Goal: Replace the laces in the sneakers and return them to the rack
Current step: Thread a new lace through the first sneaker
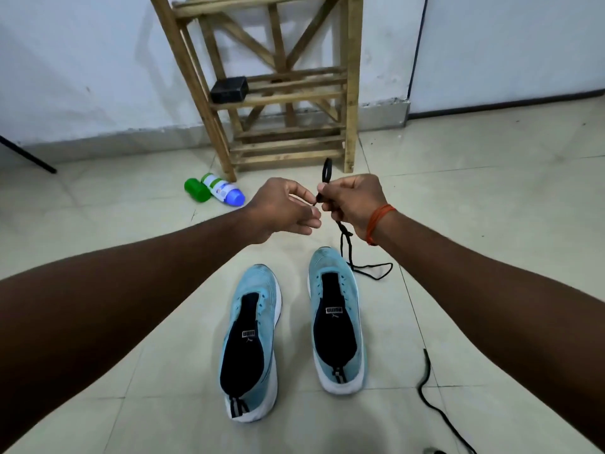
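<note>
right hand (355,204) grips black lace (343,237); left hand (284,208) pinches it.

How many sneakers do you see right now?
2. The left sneaker and the right sneaker stand side by side on the floor, toes toward the rack. None shows on the rack's visible shelves; its top is cut off.
</note>
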